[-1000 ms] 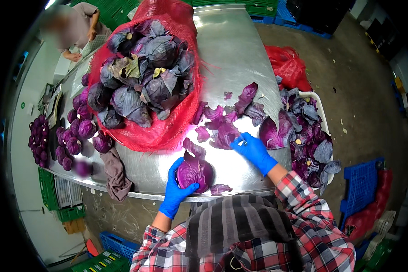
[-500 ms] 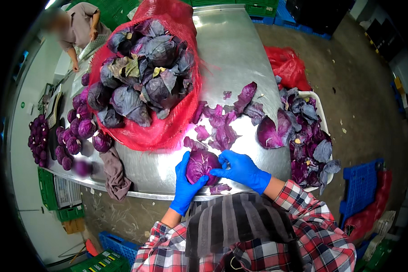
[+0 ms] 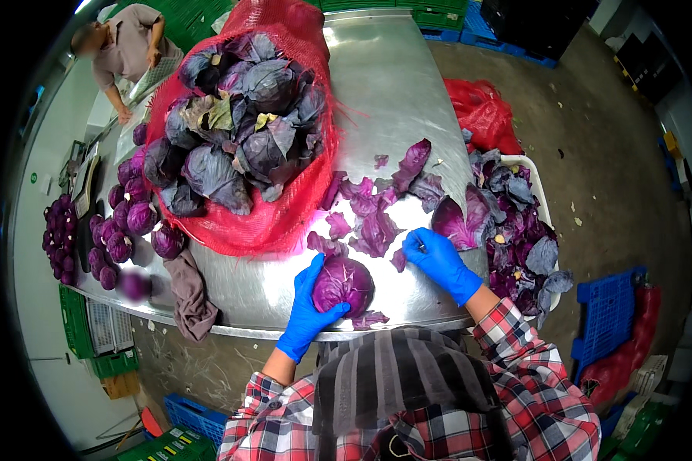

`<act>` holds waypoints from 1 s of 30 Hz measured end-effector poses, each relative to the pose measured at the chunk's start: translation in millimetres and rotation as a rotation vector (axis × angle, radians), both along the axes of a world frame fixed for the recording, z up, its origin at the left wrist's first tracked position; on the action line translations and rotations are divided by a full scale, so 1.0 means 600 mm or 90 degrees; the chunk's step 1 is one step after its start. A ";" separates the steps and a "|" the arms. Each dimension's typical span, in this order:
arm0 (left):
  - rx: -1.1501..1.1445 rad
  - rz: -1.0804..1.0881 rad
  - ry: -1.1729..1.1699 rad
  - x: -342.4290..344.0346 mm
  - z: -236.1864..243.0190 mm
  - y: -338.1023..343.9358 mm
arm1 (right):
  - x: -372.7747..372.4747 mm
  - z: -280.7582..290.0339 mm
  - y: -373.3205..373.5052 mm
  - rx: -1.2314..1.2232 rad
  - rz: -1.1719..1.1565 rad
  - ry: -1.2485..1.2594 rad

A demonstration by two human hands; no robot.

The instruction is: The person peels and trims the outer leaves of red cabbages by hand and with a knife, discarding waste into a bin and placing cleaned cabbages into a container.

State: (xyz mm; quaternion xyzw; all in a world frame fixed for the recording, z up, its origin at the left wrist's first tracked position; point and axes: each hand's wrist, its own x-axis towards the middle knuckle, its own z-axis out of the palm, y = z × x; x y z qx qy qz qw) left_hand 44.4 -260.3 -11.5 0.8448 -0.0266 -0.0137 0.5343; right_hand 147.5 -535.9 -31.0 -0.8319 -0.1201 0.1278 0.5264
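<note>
A trimmed red cabbage point(image 3: 343, 286) rests on the steel table near its front edge. My blue-gloved left hand point(image 3: 309, 309) grips it from the left side, thumb along its near face. To the right of it, apart from the cabbage, my blue-gloved right hand point(image 3: 441, 265) is closed with the fingers bent. Something small and thin shows between those fingers, too small to name. A purple leaf scrap point(image 3: 399, 260) lies right at the fingertips; whether they pinch it I cannot tell. Loose purple leaves point(image 3: 376, 233) are spread on the table beyond both hands.
A red mesh sack point(image 3: 242, 240) of untrimmed cabbages lies open beyond my left hand. Trimmed cabbages point(image 3: 141, 218) and a brown cloth point(image 3: 192, 296) are at the left. At the right edge stands a white bin point(image 3: 544, 192) heaped with leaves. Another person point(image 3: 131, 46) works far left.
My right hand has left the cabbage and moved right. A leaf scrap now shows by its fingertips. The cabbage's top looks smoother, and my left hand still holds it.
</note>
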 end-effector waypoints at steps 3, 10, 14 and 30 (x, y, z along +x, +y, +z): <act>0.017 -0.030 0.019 0.012 0.020 -0.013 | -0.034 0.050 0.059 -0.065 0.105 -0.118; -0.112 -0.041 0.053 0.018 0.012 -0.027 | -0.019 0.071 0.088 -0.207 0.369 -0.279; -0.127 -0.020 0.116 0.007 0.008 -0.015 | -0.020 0.073 0.085 -0.101 0.364 -0.254; 0.030 0.085 -0.004 -0.028 -0.008 -0.024 | -0.059 0.063 0.077 -0.189 0.125 -0.059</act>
